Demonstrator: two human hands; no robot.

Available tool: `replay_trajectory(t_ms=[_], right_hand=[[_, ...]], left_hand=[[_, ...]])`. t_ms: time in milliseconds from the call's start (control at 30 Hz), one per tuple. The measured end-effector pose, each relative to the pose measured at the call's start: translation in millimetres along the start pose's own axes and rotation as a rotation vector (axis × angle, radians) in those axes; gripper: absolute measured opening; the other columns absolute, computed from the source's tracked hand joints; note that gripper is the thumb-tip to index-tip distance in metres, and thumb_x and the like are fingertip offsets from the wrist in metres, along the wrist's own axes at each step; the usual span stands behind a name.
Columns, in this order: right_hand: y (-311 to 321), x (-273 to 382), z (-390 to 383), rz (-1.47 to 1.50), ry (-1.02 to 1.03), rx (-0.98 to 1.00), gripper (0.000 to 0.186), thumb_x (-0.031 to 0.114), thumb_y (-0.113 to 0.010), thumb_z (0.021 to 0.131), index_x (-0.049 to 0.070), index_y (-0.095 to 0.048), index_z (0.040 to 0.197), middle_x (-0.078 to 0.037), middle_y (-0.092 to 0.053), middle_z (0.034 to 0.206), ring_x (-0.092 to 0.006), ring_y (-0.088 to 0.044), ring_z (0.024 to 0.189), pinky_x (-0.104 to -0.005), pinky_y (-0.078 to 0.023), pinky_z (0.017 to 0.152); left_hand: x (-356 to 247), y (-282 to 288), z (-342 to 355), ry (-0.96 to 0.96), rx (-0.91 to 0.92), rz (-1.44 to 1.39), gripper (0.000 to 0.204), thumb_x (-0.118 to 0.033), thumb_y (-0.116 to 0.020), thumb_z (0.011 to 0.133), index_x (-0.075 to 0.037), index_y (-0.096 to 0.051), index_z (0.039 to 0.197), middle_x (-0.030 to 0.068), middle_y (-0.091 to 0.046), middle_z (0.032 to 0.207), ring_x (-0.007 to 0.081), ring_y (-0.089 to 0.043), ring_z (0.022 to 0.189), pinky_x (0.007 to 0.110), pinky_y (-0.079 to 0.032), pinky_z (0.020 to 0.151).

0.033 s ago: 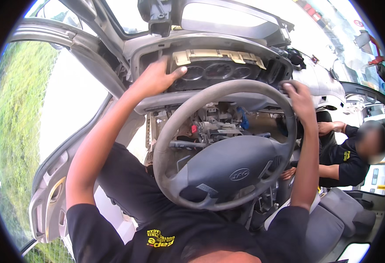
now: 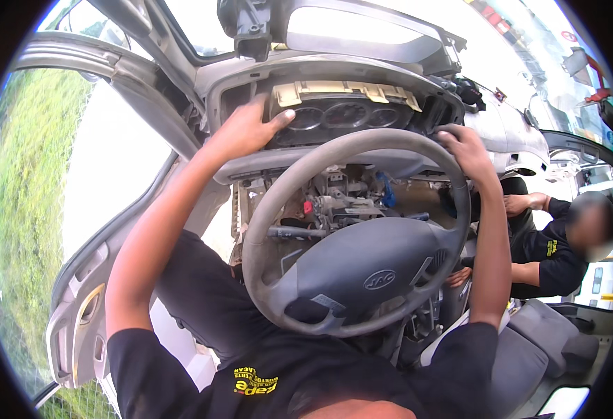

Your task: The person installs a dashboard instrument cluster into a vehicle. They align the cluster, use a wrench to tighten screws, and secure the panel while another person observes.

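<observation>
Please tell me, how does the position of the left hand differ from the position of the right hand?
The left hand lies with its fingers on the edge of the instrument cluster, while the right hand grips the top right of the steering wheel rim. The left hand sits higher and further forward than the right hand. The left hand is spread rather flat; the right hand is curled around the rim. Both are bare, on arms stretched forward.
</observation>
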State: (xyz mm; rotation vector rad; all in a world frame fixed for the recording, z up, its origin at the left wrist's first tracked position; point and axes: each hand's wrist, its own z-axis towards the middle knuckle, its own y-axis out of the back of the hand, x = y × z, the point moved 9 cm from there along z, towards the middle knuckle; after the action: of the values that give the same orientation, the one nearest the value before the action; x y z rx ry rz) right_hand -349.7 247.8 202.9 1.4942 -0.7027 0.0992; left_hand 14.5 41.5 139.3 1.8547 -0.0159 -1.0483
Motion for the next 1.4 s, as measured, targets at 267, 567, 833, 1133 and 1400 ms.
replay_trajectory(t_ms=[267,567,833,1133,1400], right_hand=[[-53.1,-32.8,102.3,-0.158,-0.287,0.149,0.076,0.055,-0.068,0.101,-0.015,-0.063,0.13,-0.03,-0.073,0.123,-0.0367,-0.071,0.117,-0.0443,-0.053,0.1],[-107.3,-76.3,108.1,0.501,-0.413,0.168,0.068,0.064,-0.068,0.101,-0.004,-0.073,0.108,-0.006,-0.067,0.09,-0.0119,-0.056,0.083,-0.0285,-0.048,0.077],[-152.6,-97.1,109.2,0.613,-0.552,0.162,0.091,0.063,-0.067,0.101,-0.007,-0.043,0.153,-0.018,-0.054,0.152,-0.03,-0.053,0.141,-0.0495,-0.049,0.11],[-156.5,-100.6,110.4,0.723,-0.54,-0.014,0.103,0.071,-0.059,0.101,-0.002,-0.025,0.166,-0.021,-0.047,0.158,-0.0347,-0.053,0.138,-0.0461,-0.06,0.096],[-146.0,-103.8,112.8,0.78,-0.5,-0.044,0.095,0.069,-0.055,0.104,0.0,-0.033,0.165,-0.018,-0.049,0.159,-0.03,-0.044,0.149,-0.0457,-0.042,0.116]], left_hand=[[47.6,-27.7,24.4,0.042,-0.154,-0.202,0.114,-0.077,-0.059,0.097,0.016,-0.032,0.158,0.0401,-0.043,0.158,0.045,-0.042,0.152,0.045,-0.033,0.126],[91.7,-74.7,57.2,0.182,-0.084,-0.273,0.102,-0.073,-0.056,0.101,0.01,-0.037,0.157,0.0372,-0.05,0.154,0.0453,-0.047,0.149,0.045,-0.036,0.123],[89.2,-83.0,63.2,0.3,-0.057,-0.509,0.063,-0.033,-0.07,0.107,0.006,-0.047,0.152,0.0195,-0.068,0.136,0.0203,-0.063,0.126,0.035,-0.045,0.112],[81.6,-65.3,68.6,0.197,-0.216,-0.392,0.09,-0.066,-0.058,0.104,0.008,-0.046,0.152,0.0304,-0.061,0.144,0.0378,-0.057,0.138,0.043,-0.041,0.116],[96.9,-60.4,71.7,0.21,-0.26,-0.501,0.111,-0.085,-0.051,0.096,0.014,-0.052,0.144,0.0302,-0.067,0.127,0.0323,-0.062,0.123,0.041,-0.045,0.11]])
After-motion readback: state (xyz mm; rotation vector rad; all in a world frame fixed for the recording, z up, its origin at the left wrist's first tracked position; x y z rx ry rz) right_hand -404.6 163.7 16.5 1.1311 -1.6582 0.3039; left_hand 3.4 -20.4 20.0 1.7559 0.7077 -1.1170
